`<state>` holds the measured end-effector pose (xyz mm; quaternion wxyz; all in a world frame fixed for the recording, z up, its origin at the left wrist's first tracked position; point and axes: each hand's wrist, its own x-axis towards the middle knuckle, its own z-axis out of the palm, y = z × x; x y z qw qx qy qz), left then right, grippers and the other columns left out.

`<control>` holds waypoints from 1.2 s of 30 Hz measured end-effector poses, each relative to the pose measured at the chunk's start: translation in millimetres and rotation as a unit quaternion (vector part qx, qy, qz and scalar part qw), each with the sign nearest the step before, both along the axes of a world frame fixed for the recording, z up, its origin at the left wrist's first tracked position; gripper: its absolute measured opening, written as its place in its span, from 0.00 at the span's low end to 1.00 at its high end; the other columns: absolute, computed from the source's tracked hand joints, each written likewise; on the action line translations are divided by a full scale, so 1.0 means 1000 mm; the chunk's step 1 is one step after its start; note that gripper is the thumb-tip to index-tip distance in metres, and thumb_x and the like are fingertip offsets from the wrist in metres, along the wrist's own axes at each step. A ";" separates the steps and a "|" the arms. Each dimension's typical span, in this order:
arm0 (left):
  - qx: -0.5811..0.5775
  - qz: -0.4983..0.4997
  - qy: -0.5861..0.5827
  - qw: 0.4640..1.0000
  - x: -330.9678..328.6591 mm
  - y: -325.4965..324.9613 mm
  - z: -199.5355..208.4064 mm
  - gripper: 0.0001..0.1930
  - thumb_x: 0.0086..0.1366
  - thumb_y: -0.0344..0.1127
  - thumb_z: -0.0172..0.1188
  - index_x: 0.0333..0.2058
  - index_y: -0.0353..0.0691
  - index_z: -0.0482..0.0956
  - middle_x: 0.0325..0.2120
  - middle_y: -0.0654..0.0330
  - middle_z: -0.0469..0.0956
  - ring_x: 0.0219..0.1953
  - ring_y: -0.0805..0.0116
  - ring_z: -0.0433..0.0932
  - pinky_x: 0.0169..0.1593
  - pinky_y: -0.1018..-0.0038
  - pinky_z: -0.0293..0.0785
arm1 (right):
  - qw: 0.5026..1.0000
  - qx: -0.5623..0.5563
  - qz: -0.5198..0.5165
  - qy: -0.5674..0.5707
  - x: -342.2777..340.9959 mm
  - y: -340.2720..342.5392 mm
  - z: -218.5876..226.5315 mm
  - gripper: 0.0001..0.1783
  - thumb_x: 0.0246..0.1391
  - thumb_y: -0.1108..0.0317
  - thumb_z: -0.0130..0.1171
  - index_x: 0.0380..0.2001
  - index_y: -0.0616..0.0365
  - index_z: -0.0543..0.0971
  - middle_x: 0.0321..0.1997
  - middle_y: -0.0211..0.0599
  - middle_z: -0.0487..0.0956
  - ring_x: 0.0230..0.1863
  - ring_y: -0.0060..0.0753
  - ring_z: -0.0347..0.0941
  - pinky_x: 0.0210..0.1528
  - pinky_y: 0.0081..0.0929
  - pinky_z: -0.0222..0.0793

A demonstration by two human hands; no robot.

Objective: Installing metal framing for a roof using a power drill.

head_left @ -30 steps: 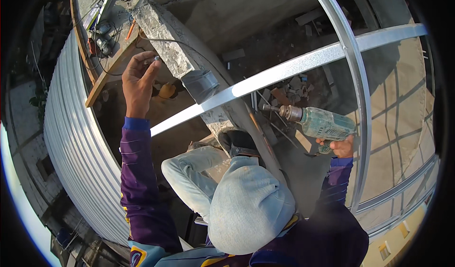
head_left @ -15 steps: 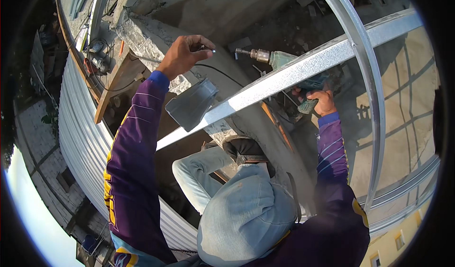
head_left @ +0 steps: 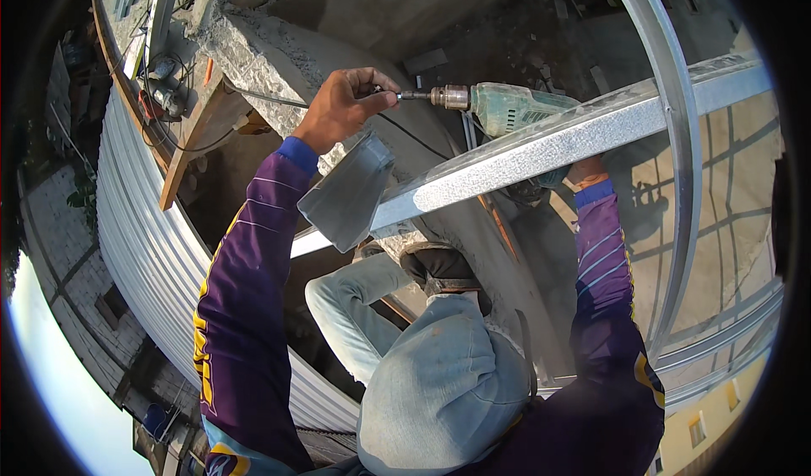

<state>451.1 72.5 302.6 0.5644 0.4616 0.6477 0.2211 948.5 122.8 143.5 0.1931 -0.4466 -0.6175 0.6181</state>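
My left hand (head_left: 342, 111) is closed in a pinch on a small metal screw (head_left: 400, 96), most of it hidden by the fingers. Against the screw sits the nut-driver bit (head_left: 416, 96) of a green power drill (head_left: 517, 108), which points left. Wrapped round the drill's handle is my right hand (head_left: 585, 173), partly covered by a galvanized steel beam (head_left: 541, 149) that crosses between me and the tool. Below my left hand, a grey sheet-metal piece (head_left: 348, 197) stands at the beam's left part.
A curved steel channel (head_left: 676, 130) crosses the beam at right. Rough concrete wall tops (head_left: 270, 62) run underneath, with a drop to the floor beyond. Corrugated roofing (head_left: 156, 231), a wooden board (head_left: 193, 146), a second power tool (head_left: 166, 96) and a cable (head_left: 270, 98) lie left.
The drill has moved left and up, bringing its bit to the screw. My left hand has shifted slightly right, and my right hand is now more hidden behind the beam.
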 end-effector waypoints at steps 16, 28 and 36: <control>0.063 -0.058 0.089 0.992 -0.007 -0.016 -0.012 0.12 0.62 0.39 0.65 0.40 0.38 0.83 0.30 0.64 0.82 0.31 0.79 0.76 0.37 0.77 0.71 | 0.966 0.036 0.153 -0.206 -0.054 0.069 0.051 0.29 0.56 0.61 0.64 0.60 0.55 0.72 0.65 0.51 0.69 0.63 0.52 0.69 0.69 0.45 0.58; 0.014 0.114 0.093 0.989 -0.005 -0.154 0.022 0.33 0.54 0.38 0.70 0.58 0.37 0.72 0.51 0.54 0.75 0.41 0.68 0.73 0.46 0.72 0.72 | 0.889 -0.399 0.224 -0.004 -0.165 0.092 0.099 0.33 0.42 0.81 0.55 0.57 0.63 0.69 0.37 0.45 0.81 0.35 0.33 0.79 0.30 0.27 0.74; 0.197 -0.023 0.178 0.964 0.027 -0.172 0.006 0.53 0.47 0.46 0.78 0.68 0.37 0.59 0.64 0.43 0.59 0.68 0.54 0.59 0.67 0.62 0.61 | 0.884 -0.405 0.232 -0.025 -0.185 0.087 0.094 0.24 0.36 0.76 0.55 0.43 0.66 0.79 0.34 0.42 0.81 0.33 0.31 0.80 0.26 0.25 0.74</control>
